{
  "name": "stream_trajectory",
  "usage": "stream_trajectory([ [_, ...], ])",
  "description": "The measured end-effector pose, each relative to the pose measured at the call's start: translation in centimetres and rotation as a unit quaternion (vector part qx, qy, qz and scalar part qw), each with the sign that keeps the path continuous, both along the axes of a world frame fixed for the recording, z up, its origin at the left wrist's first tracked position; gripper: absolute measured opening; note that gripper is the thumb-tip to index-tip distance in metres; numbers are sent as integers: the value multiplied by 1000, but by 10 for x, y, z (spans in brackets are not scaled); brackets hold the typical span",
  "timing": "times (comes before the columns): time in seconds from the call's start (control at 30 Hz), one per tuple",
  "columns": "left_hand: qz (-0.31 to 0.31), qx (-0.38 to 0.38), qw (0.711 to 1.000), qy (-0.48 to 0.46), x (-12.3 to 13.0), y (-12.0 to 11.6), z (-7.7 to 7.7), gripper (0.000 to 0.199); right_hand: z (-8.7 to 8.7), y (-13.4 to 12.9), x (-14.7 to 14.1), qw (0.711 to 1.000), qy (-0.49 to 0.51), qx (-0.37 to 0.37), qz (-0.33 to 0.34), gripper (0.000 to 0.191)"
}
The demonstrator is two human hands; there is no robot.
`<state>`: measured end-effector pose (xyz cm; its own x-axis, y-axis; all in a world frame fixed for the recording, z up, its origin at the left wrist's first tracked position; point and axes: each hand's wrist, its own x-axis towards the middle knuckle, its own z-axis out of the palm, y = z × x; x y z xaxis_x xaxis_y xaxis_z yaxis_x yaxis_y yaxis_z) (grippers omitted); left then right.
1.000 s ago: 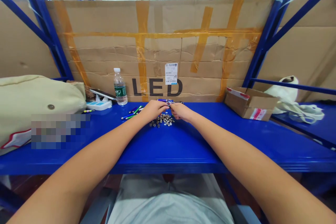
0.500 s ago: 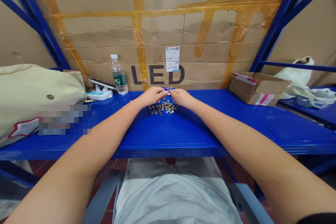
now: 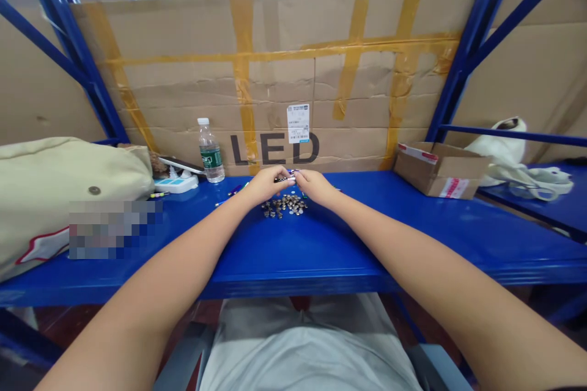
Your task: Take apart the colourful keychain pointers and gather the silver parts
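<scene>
Over the middle of the blue table, my left hand (image 3: 269, 185) is closed on a slim, shiny, pen-like piece (image 3: 285, 179), dark and silver in colour. Its exact kind is too small to make out. My right hand (image 3: 317, 187) meets the left one, thumb and fingers pinched at the piece's right end. Just below both hands lies a loose pile of small round silvery pieces (image 3: 285, 205), much like button cells. Beside my left wrist are a few slim blue and dark sticks (image 3: 235, 190), partly covered by the hand and forearm.
A water bottle (image 3: 210, 153) stands at the back left near a white power strip (image 3: 177, 184). A pale green bag (image 3: 68, 177) fills the left side. At the right sits an open cardboard box (image 3: 438, 170). A large cardboard sheet (image 3: 192, 98) closes off the back.
My view has tipped upward, so the scene sits lower. Both hands stay together above the pile; the slim piece now shows more clearly between them.
</scene>
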<state>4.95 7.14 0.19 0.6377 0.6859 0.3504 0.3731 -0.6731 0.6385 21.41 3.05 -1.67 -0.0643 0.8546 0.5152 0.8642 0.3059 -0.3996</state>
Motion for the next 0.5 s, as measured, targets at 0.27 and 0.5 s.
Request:
stream_trajectory([
  [0.27,-59,-126,990,-10,-4,8,-2,45,4,-2,1,996,-77,36,-3,32],
  [0.5,-61,-154,983,74,-11,10,-4,46,15,-8,10,988,-154,-15,-5,33],
])
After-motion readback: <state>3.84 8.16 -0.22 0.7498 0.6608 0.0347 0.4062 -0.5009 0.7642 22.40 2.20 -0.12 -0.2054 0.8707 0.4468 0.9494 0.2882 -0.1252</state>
